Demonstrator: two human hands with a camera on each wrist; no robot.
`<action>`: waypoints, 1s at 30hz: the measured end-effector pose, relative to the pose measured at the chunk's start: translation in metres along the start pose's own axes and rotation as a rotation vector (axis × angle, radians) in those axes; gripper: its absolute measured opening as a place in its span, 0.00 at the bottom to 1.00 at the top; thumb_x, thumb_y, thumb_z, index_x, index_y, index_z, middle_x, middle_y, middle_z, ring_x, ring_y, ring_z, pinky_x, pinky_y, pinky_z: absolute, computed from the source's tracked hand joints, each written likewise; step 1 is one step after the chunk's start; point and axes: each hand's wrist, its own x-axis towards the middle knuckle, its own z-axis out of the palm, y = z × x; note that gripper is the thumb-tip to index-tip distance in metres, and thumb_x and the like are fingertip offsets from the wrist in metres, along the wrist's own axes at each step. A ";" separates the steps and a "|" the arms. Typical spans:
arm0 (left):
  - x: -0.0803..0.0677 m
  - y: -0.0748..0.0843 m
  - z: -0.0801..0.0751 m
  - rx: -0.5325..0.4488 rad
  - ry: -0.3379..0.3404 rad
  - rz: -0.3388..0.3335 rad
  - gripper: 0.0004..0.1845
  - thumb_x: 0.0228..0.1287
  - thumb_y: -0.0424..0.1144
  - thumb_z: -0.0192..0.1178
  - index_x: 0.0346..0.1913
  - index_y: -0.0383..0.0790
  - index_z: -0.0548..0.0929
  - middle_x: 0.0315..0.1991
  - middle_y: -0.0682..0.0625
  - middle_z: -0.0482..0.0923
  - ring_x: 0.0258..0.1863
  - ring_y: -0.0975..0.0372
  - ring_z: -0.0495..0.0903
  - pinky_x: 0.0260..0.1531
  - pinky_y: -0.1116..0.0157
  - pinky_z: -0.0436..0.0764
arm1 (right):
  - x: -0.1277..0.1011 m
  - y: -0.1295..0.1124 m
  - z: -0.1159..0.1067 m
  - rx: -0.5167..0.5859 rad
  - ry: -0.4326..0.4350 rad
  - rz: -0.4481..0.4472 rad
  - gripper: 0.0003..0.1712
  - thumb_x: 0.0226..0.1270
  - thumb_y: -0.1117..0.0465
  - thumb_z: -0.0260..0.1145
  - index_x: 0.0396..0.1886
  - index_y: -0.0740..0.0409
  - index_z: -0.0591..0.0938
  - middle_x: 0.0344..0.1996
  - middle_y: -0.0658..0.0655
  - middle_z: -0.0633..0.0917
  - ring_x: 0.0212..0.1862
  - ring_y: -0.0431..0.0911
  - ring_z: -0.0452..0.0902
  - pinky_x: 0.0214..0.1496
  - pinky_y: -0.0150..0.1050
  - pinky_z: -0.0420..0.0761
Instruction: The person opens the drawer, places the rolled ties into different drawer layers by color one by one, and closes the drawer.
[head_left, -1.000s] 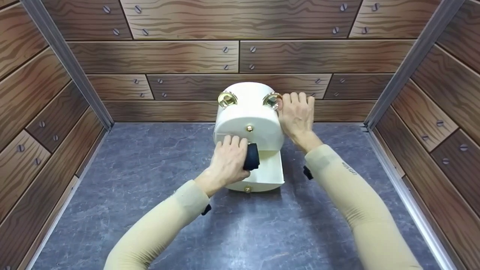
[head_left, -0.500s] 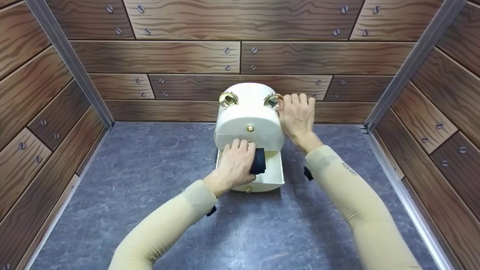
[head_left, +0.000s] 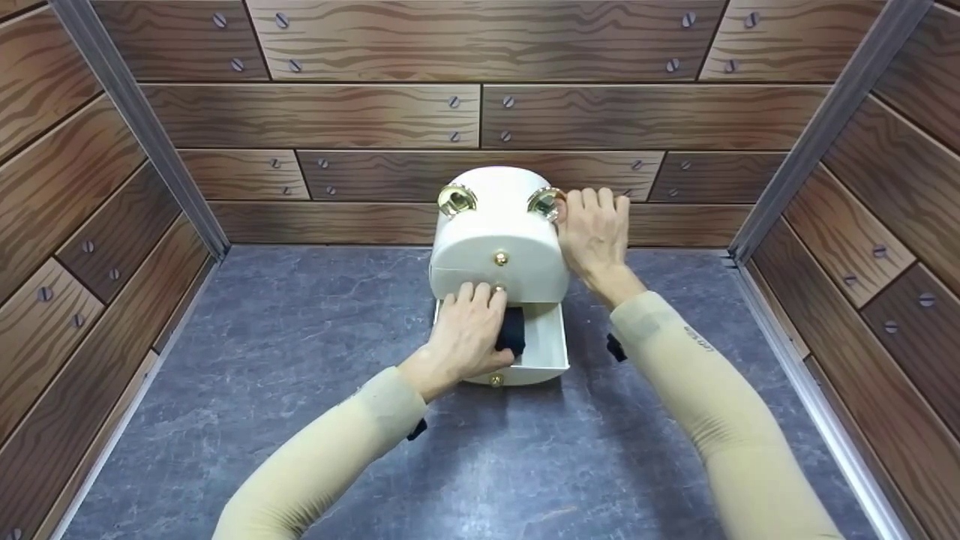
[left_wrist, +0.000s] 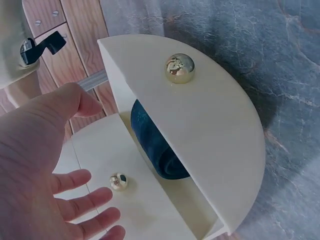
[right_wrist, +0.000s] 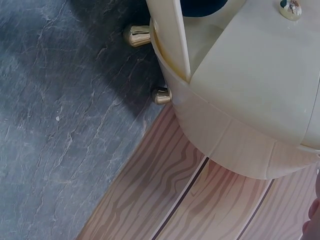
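A white, round-topped cabinet (head_left: pixel 501 225) with gold knobs stands near the back wall, its bottom drawer (head_left: pixel 551 337) pulled out. Inside the drawer lies a dark blue rolled cloth (left_wrist: pixel 152 142), partly hidden by the drawer front in the left wrist view. My left hand (head_left: pixel 466 330) hovers over the drawer's left side, thumb and fingers spread apart, with the cloth roll (head_left: pixel 513 330) just beyond it. On the cabinet's upper right, my right hand (head_left: pixel 596 229) grips the side by a gold ornament (head_left: pixel 544 201), thumb at its rim; its fingertips are mostly hidden.
A second gold ornament (head_left: pixel 457 199) sits on the cabinet's upper left. The floor (head_left: pixel 315 337) is dark grey and marbled. Wood-patterned walls (head_left: pixel 375 112) with grey metal corner posts (head_left: pixel 142 127) surround it at the back and sides.
My left hand has moved right and down over the drawer and let go of the cloth roll, which now lies lower, inside the drawer. The right hand has stayed in place.
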 end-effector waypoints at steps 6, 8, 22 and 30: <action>-0.009 -0.001 0.001 -0.061 0.056 0.012 0.43 0.56 0.66 0.78 0.65 0.40 0.80 0.52 0.45 0.85 0.49 0.50 0.82 0.44 0.53 0.87 | 0.000 0.000 -0.001 0.006 -0.001 0.002 0.28 0.93 0.47 0.46 0.41 0.64 0.79 0.38 0.69 0.85 0.47 0.69 0.79 0.54 0.64 0.72; -0.011 0.000 0.001 -0.096 0.072 0.018 0.39 0.60 0.65 0.77 0.63 0.40 0.81 0.51 0.46 0.86 0.47 0.50 0.82 0.43 0.54 0.87 | 0.000 0.000 -0.001 0.009 -0.004 0.004 0.28 0.93 0.47 0.46 0.41 0.65 0.79 0.38 0.69 0.85 0.47 0.69 0.79 0.54 0.64 0.73; -0.021 0.006 0.001 -0.447 0.184 -0.002 0.20 0.70 0.52 0.73 0.53 0.41 0.88 0.48 0.47 0.92 0.48 0.50 0.89 0.51 0.54 0.89 | 0.001 -0.001 -0.002 0.016 -0.010 0.008 0.27 0.93 0.48 0.47 0.42 0.65 0.80 0.38 0.70 0.86 0.47 0.69 0.80 0.53 0.64 0.75; -0.025 0.011 0.003 -0.662 0.175 -0.052 0.16 0.73 0.48 0.70 0.51 0.39 0.91 0.47 0.46 0.95 0.48 0.52 0.94 0.53 0.53 0.92 | 0.000 -0.001 -0.001 0.013 -0.006 0.014 0.27 0.93 0.47 0.47 0.42 0.64 0.81 0.40 0.69 0.88 0.47 0.69 0.82 0.52 0.63 0.76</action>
